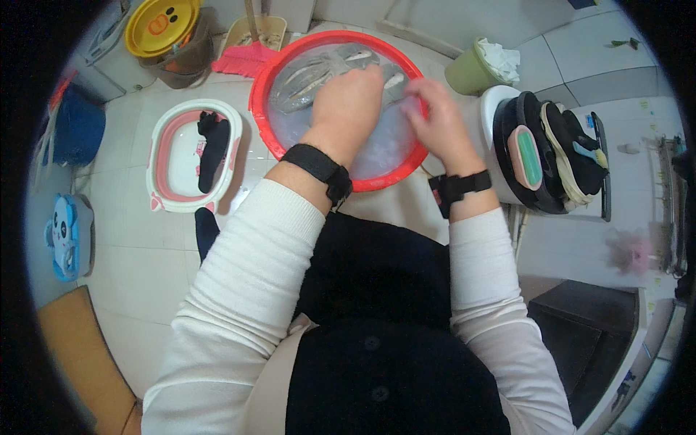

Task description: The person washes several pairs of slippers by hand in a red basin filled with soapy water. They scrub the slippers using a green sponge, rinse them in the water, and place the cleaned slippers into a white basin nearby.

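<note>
A red round basin holds cloudy, sudsy water. In it lie what look like wet grey shoes, partly under the surface. My left hand is closed over the grey shoe toward the far side of the basin, its fingertips mostly hidden. Over the basin's right rim is my right hand, blurred, its fingers bent toward the water. Whether it holds anything does not show. Both wrists wear black straps, and the white sleeves are pushed up.
Left of the basin, a pink-and-white tub holds a dark cloth. On the right, black shoes and a pink-and-green brush rest on a white support. A green bin, pink broom and yellow-lidded bucket stand beyond.
</note>
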Motion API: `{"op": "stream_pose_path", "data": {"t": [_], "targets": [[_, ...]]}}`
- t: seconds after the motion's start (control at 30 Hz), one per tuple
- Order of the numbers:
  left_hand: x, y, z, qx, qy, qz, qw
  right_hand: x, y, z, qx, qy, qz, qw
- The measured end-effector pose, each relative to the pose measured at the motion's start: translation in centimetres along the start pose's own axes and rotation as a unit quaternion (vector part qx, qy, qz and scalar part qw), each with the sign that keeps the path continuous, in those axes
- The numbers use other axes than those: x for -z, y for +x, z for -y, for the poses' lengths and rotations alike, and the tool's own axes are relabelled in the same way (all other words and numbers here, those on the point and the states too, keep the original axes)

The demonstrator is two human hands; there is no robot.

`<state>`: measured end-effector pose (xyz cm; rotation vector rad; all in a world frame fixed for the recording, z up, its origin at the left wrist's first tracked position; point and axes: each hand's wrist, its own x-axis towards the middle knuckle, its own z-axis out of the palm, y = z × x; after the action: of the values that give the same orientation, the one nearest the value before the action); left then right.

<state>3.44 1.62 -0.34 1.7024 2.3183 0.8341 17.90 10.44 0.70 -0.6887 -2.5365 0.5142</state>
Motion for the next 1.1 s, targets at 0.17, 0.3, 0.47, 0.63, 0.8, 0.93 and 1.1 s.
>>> {"op": "stream_pose_path", "data": {"t": [0.17,0.3,0.47,0.63,0.8,0.93,1.1], "targets": [[-1.8,-0.1,1.4,0.069,-0.104,0.021,0.992,-3.5,-2.9,-3.4,-0.042,0.131,0.098,0.986],[-4.5,-0.3,2.4,0.085,-0.164,0.092,0.978,-4.6,-3.0,-2.4,-0.022,0.033,0.164,0.986],[-6.9,-1.7,3.3,0.010,-0.139,0.205,0.969,-6.5,-4.2,-4.0,-0.038,-0.049,0.245,0.967],[-8.5,-2.6,3.6,-0.022,-0.024,0.317,0.948,-6.7,-5.0,-5.0,-0.055,-0.077,0.296,0.950],[-10.0,-2.4,4.4,-0.050,0.020,0.344,0.938,-6.0,-4.2,-4.0,-0.088,-0.083,0.341,0.932],[-10.0,-2.0,4.9,-0.040,0.064,0.396,0.915,-7.0,-3.6,-3.8,-0.106,-0.149,0.384,0.905],[-8.9,-1.9,5.0,0.074,0.070,0.414,0.904,-8.9,-3.7,-4.9,-0.192,-0.173,0.374,0.891]]}}
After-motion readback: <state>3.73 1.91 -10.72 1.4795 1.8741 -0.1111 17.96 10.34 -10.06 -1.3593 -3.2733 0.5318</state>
